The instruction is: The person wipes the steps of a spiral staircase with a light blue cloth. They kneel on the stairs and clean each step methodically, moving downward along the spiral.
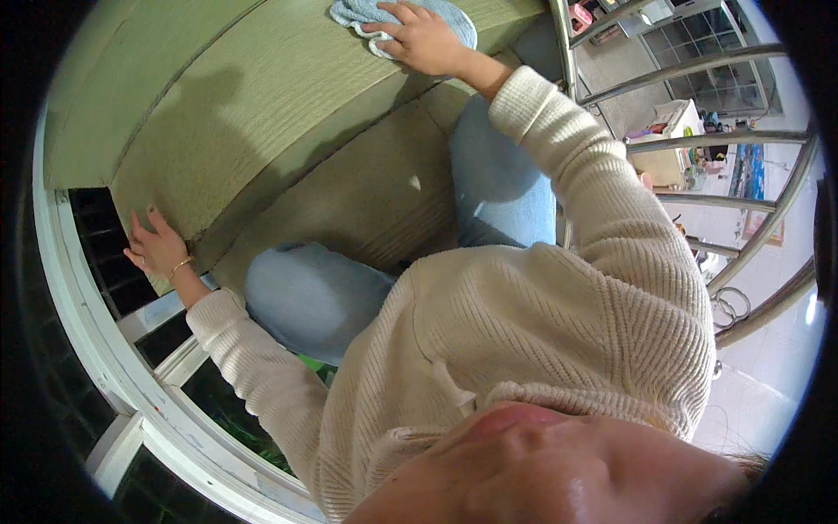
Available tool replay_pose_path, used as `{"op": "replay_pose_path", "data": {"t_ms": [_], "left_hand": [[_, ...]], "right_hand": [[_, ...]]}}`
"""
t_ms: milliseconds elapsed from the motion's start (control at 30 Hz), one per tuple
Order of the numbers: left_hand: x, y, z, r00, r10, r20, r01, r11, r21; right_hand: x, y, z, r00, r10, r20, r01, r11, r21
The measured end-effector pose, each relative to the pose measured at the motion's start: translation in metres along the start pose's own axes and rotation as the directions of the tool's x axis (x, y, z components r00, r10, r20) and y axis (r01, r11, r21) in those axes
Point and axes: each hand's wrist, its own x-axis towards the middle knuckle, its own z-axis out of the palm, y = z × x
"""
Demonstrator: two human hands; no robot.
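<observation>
My right hand (422,39) lies with its fingers over a light blue cloth (359,14) with a pale edge, holding it against the tread of a greenish stair step (275,92). Part of the cloth is hidden beneath my palm. At the other end of that step, my left hand (160,249) rests near the corner with nothing in it, fingers spread. A thin bracelet (181,265) circles the left wrist. Both of my knees, in light blue jeans (314,295), are bent over the lower step (366,183).
A metal stair railing (707,141) curves along the right side. Beyond it, a white cabinet (668,154) with items on it stands in the room below. A white window frame (98,327) with dark panes borders the left. Another step (144,65) rises at the upper left.
</observation>
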Motion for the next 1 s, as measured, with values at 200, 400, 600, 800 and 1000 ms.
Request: {"op": "replay_pose_path", "data": {"t_ms": [200,400,600,800,1000], "left_hand": [[-0.002,-0.009,0.009,0.995,-0.095,0.024,0.094,0.994,0.052],[0.001,-0.006,0.011,0.977,-0.188,0.104,0.185,0.982,0.035],[0.003,0.002,0.006,0.974,-0.201,0.101,0.195,0.979,0.063],[0.004,0.000,0.004,0.973,-0.182,0.140,0.175,0.983,0.058],[0.000,-0.005,0.011,0.982,-0.167,0.089,0.157,0.982,0.105]], "right_hand": [[-0.041,0.108,-0.029,0.779,0.626,0.036,-0.579,0.741,-0.341],[-0.064,0.135,0.018,0.427,0.695,-0.579,-0.764,0.619,0.180],[-0.019,0.000,0.050,0.204,0.850,-0.486,-0.549,0.511,0.662],[-0.034,-0.130,0.052,0.486,0.783,-0.388,-0.448,0.605,0.658],[-0.042,-0.011,0.022,0.250,0.929,-0.275,-0.470,0.364,0.804]]}}
